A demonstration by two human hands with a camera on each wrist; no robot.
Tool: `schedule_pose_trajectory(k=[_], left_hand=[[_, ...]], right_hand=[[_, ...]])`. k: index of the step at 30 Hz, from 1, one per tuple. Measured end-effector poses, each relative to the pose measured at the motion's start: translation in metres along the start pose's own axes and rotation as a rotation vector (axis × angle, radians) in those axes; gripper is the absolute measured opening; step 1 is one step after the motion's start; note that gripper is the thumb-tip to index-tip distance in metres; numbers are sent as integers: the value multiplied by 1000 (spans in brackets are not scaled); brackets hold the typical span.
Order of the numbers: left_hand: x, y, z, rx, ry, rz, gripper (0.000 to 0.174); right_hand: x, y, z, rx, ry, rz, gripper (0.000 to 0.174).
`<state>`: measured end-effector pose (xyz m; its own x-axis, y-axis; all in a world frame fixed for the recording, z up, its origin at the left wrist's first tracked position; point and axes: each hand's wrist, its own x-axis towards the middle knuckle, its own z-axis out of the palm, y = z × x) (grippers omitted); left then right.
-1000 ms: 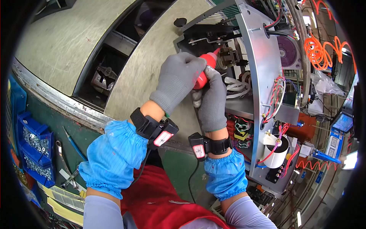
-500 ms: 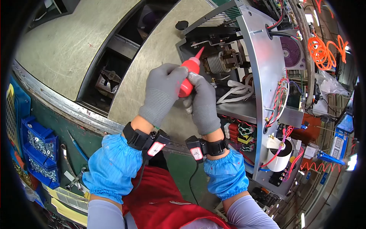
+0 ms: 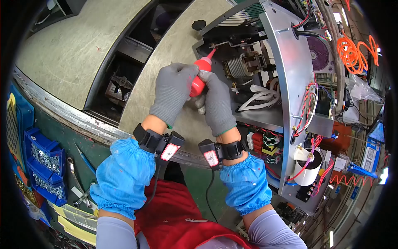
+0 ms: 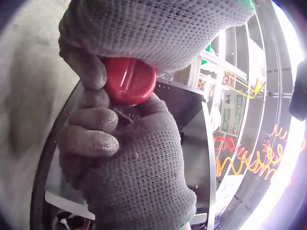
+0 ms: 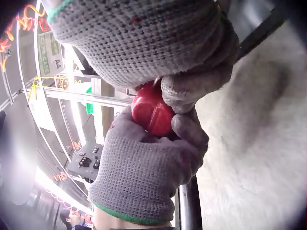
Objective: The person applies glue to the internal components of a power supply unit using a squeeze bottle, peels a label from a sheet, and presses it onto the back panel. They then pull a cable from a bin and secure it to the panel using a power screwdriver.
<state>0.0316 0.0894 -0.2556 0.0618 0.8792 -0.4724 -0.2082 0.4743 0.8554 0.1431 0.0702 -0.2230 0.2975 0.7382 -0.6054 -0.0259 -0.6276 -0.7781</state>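
Both gloved hands hold one red squeeze bottle (image 3: pixel 197 85) with a pointed nozzle, tilted up and away from the body. My left hand (image 3: pixel 173 88) grips it from the left, and my right hand (image 3: pixel 218 98) holds it from the other side. At the left end of a metal bracket (image 3: pixel 228 43) inside the open cabinet, the nozzle tip overlaps the metal. A wound coil (image 3: pixel 236 67) sits just right of the nozzle. From below, the bottle's round red base (image 4: pixel 128 81) shows between the gloved fingers in the left wrist view.
The metal cabinet panel (image 3: pixel 286 95) rises along the right, with white sleeved cables (image 3: pixel 261 97) inside. A dark recess (image 3: pixel 118 83) splits the worktop (image 3: pixel 83 41). Blue bins (image 3: pixel 44 166) of small hardware and wrenches (image 3: pixel 76 182) lie at lower left. Orange coiled hose (image 3: pixel 352 52) hangs at right.
Both hands have drawn the bottle left, away from the part by the coil. Over the last half second its nozzle has shifted slightly further left, to the bracket's end.
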Motion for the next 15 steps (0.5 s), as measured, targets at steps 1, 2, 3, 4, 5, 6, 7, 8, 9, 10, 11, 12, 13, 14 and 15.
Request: schedule_pose_trajectory(k=[1,2,3,4,5,6,7,8,9,10,11,12,13,14,15], left_hand=[[-2,0,0,-4,15,-20,34],[-5,0,-1,-7,28,-39,33],[-9,-1,-3,-8,40,-59,33],[-16,-2,-6,-47,30,-56,33],[-26,-3,-10,-86,19,-51,33],[-38,-6,-14,-123,5,-48,33],[-52,-13,-17,-110,6,-4,31],[-69,-24,-21,-98,6,41,29],[-86,-32,-25,-89,7,91,27],[-107,-38,-29,-65,-22,51,25],[-129,-44,-34,-39,-51,10,22],[-146,-59,-44,46,-135,-32,22],[-163,-75,-51,132,-217,-74,22],[-180,-82,-49,84,-269,-130,23],[-197,-87,-45,38,-322,-185,25]], right_hand=[[-1,0,1,-7,-3,1,35],[-1,1,1,-16,-17,25,35],[-2,2,1,-24,-30,49,35],[-5,4,1,-29,-42,74,35],[-11,7,0,-72,-78,19,36],[-24,13,-4,-114,-111,-35,36],[-38,21,-7,-153,-137,-85,37],[-46,36,-12,-334,-113,-148,40],[-61,48,-19,-419,-152,-194,41],[-80,58,-25,-451,-184,-238,41],[-100,67,-31,-483,-214,-282,41],[-118,82,-40,-450,-243,-283,43],[-133,101,-51,-417,-275,-285,45],[-148,117,-63,-385,-308,-291,47],[-164,128,-75,-386,-331,-228,49]])
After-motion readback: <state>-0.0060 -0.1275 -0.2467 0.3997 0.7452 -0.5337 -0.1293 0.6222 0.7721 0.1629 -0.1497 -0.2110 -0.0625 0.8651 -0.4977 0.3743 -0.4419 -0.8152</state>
